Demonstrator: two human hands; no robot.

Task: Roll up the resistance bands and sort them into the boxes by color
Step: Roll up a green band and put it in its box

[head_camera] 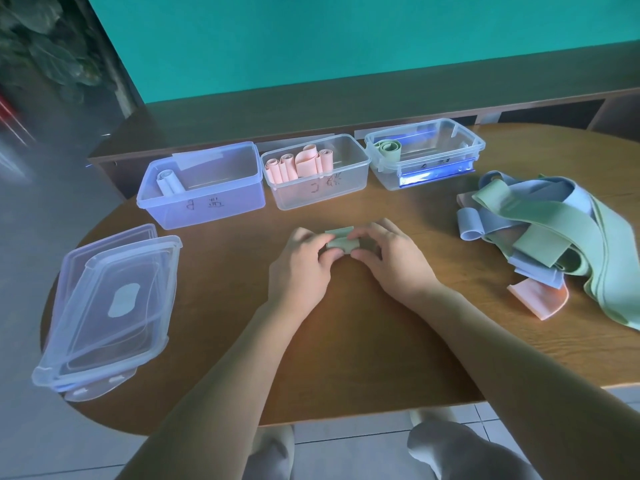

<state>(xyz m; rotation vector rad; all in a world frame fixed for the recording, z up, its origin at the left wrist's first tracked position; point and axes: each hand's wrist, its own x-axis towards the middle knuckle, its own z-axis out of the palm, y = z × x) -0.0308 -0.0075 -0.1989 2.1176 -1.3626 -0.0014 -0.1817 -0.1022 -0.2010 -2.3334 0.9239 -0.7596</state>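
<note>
Gripped a nearly rolled green band (340,241) in both hands (301,261) (391,261); six rolls boxed, tangled pile (554,237) left.

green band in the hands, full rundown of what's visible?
The green band is pale sage, matte and rubbery-looking, wound into a short, flattish roll with a loose flap sticking up at the far side. It sits low at mid-table, in front of the boxes. The left hand and right hand pinch its two ends; fingers hide much of it. Contact with the tabletop is unclear.
</note>
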